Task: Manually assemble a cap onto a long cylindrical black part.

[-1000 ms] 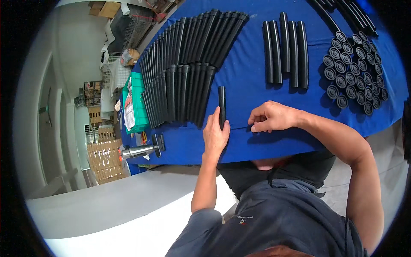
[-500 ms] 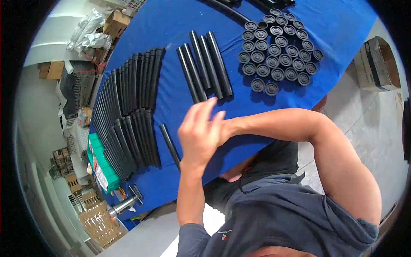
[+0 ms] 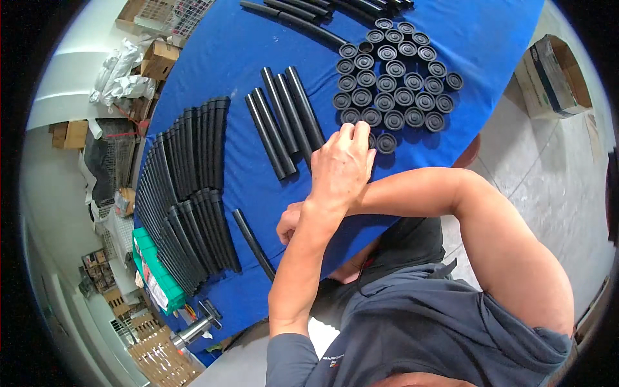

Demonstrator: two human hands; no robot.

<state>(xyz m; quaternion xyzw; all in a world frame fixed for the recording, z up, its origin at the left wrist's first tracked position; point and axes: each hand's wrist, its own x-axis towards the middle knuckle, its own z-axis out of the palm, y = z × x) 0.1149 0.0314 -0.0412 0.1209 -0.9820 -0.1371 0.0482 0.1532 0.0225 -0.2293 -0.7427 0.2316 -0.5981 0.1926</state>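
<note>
My left hand (image 3: pixel 342 164) reaches over my right forearm (image 3: pixel 406 191) to the near edge of a group of round black ringed caps (image 3: pixel 403 97). Its bent fingers close over the nearest left cap (image 3: pixel 372 143), most of which they hide. Under my left wrist, my right hand (image 3: pixel 291 221) is curled and partly covered; whatever it may hold does not show. Several smooth black tubes (image 3: pixel 272 138) lie side by side just left of my left hand. One thinner black tube (image 3: pixel 253 242) lies alone, its near end against my left forearm.
Long rows of black tapered tubes (image 3: pixel 187 193) cover the left of the blue-covered table (image 3: pixel 248 48). A green bin (image 3: pixel 155 271) and a metal cylinder-shaped tool (image 3: pixel 196 329) sit at the left edge. More black tubes (image 3: pixel 303 26) lie at the far side. An open carton (image 3: pixel 548 80) stands on the floor at right.
My left hand has moved right and forward, from beside the black tubes to the nearest caps. My right hand now shows lower left, under the left wrist. The whole view has shifted slightly.
</note>
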